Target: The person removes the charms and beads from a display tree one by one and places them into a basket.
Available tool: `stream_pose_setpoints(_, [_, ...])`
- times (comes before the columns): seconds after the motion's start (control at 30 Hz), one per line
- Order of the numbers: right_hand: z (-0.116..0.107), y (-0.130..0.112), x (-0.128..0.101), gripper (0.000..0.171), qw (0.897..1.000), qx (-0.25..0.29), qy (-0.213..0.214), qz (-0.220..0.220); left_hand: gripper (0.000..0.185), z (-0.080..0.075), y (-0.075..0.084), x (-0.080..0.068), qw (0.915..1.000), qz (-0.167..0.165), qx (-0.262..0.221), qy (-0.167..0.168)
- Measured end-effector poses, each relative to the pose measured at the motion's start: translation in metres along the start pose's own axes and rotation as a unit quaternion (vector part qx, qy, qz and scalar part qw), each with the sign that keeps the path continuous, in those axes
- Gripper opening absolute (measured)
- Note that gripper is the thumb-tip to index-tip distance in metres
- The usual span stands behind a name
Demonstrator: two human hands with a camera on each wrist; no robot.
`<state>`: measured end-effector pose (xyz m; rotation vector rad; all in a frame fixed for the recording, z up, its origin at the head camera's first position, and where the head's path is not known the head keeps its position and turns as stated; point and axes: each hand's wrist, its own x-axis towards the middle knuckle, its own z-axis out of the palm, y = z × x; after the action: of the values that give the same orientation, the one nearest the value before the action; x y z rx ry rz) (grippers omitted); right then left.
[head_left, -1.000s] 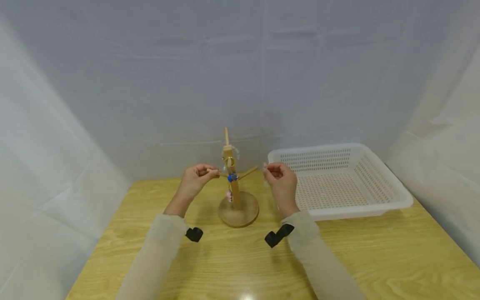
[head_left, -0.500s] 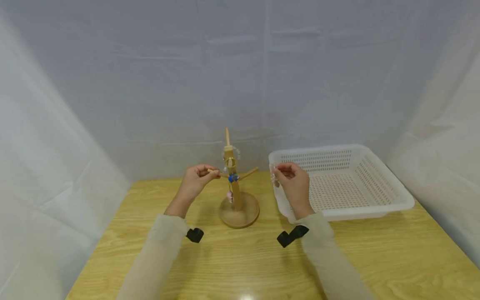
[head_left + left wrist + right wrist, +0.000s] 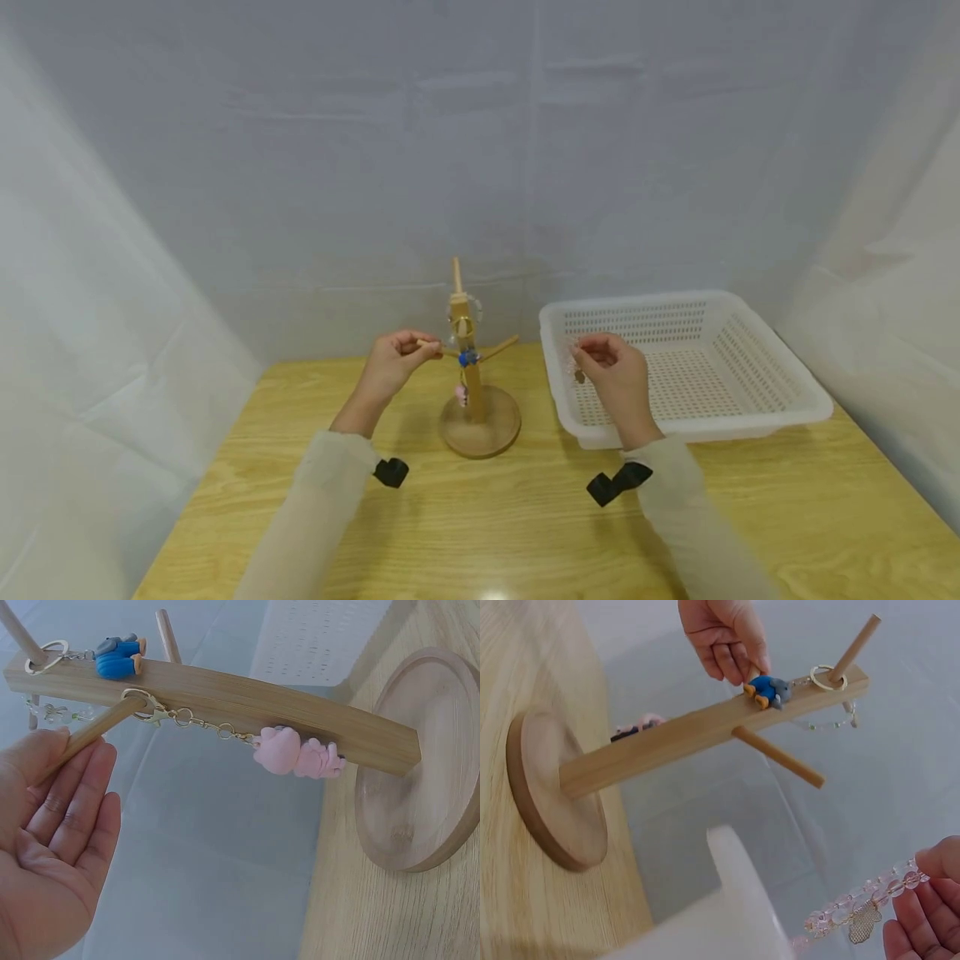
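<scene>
holding a peg of the wooden stand at its tip, the left hand seems to steady the stand; the head view shows finger and thumb pinched on the peg end, while the left wrist view shows the palm open with the fingers lying along it. the right hand hangs over the near left corner of the white basket, its fingertips closed on a string of clear pink beads with a small gold charm dangling, held by one end so it hangs free above the basket floor. the stand rests on the bench just left of the basket. on it hang a blue figure on a ring and a pink figure on a gold chain, each looped over a peg so it stays put. another clear bead string near the top is too small to read well. the bead string's far end is cut off by the right wrist frame edge, and the pink figure is mostly hidden behind the post there.
</scene>
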<state>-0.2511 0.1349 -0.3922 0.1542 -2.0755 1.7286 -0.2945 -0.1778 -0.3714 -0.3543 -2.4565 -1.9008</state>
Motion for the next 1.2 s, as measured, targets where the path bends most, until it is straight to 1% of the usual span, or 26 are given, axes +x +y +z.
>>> stream_pose_setpoints(0.27, [-0.032,0.007,-0.001,0.02,0.999,-0.046,-0.022,0.006,0.026,0.003,0.0,-0.001,1.0,-0.003,-0.008,0.001])
stream_pose_setpoints(0.37, [-0.044,0.011,-0.002,0.02,0.998,-0.058,-0.019,0.007,0.026,0.004,0.001,-0.001,1.0,-0.001,-0.009,0.001])
stream_pose_setpoints(0.5, [-0.057,0.017,-0.003,0.023,0.997,-0.077,-0.014,0.021,0.026,0.004,0.002,0.0,1.0,0.001,-0.009,0.001])
stream_pose_setpoints(0.6, [-0.067,0.021,-0.004,0.024,0.996,-0.082,-0.011,0.029,0.026,0.005,0.002,0.0,0.9999,0.001,-0.01,0.001])
stream_pose_setpoints(0.73, [-0.081,0.027,-0.003,0.026,0.996,-0.087,-0.009,0.028,0.026,0.006,0.001,0.001,1.0,0.002,-0.008,-0.001])
stream_pose_setpoints(0.83, [-0.091,0.031,0.0,0.028,0.996,-0.081,-0.008,0.032,0.026,0.006,0.001,0.002,1.0,0.004,-0.007,-0.002])
stream_pose_setpoints(1.0, [-0.103,0.036,0.007,0.03,0.995,-0.09,-0.001,0.053,0.026,0.006,0.0,0.002,0.9999,0.005,-0.011,0.001])
stream_pose_setpoints(1.2, [-0.109,0.034,0.016,0.029,0.991,-0.118,0.014,0.066,0.026,0.006,0.001,0.002,0.9999,0.004,-0.009,0.001])
